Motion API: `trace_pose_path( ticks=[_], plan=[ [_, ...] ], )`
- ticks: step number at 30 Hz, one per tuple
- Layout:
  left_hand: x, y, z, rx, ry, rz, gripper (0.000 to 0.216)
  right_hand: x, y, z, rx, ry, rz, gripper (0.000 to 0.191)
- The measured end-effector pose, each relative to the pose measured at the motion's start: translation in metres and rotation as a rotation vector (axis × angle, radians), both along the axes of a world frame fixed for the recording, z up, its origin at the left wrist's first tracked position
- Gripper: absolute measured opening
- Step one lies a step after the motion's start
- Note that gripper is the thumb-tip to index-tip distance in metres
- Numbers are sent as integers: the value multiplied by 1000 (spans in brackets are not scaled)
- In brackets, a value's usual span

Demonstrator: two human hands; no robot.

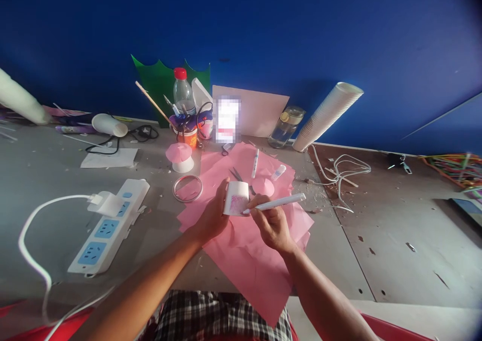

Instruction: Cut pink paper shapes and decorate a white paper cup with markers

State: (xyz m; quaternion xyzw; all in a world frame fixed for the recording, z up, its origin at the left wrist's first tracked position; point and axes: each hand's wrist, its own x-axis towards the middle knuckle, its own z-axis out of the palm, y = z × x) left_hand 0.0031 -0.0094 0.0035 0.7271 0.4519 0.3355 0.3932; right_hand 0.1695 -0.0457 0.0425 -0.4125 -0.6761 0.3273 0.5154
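My left hand [216, 211] is closed around the side of a white paper cup [234, 189], which bears pink-purple marks on its lower part. In my right hand [274, 226] is a white marker pen [282, 201], its tip at the cup's lower right edge. Beneath both hands lie overlapping sheets of pink paper [244, 260]. Scissors [236, 174] lie just behind the cup, partly hidden by it. A round pink paper piece [263, 186], a pen cap or small white tube [278, 173] and another white marker [255, 163] rest on the sheets.
A power strip [109, 228] with a plugged-in white cable lies left. Near the pink sheets are a tape roll [187, 188] and a pink-topped cup [179, 156]. Behind stand a bottle [183, 92], a bright phone [227, 119], a glass jar [286, 126] and stacked paper cups [327, 116].
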Motion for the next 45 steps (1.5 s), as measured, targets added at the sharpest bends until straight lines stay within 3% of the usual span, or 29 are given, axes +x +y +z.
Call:
trace_pose_path(
  ticks=[4,9,14,18,22,26,30,34,38,42,45],
  plan=[
    [0,0,0,-18,20,2,68,0,1,0,-34,5,-88,13],
    [-1,0,1,-22,45,1,66,1,1,-1,-53,15,30,15],
    [-1,1,0,-19,32,3,66,2,3,-3,-84,56,-55,19],
    [-1,1,1,-37,40,19,66,3,3,-2,-84,43,37,19],
    [-1,1,1,-32,40,21,66,3,3,-1,-101,86,-56,21],
    [-1,1,0,-27,30,27,65,2,3,0,-115,81,52,23],
    [0,1,1,-33,47,20,64,2,4,-1,-125,124,-24,23],
    [0,2,1,-42,47,30,63,3,4,-3,-137,93,55,23],
    [0,2,1,-41,32,23,64,4,5,-4,-125,112,-39,20],
    [0,2,1,-42,38,34,64,3,4,-3,-97,63,41,21],
    [0,2,2,-26,27,30,63,3,5,-3,-105,67,-35,21]
  ],
)
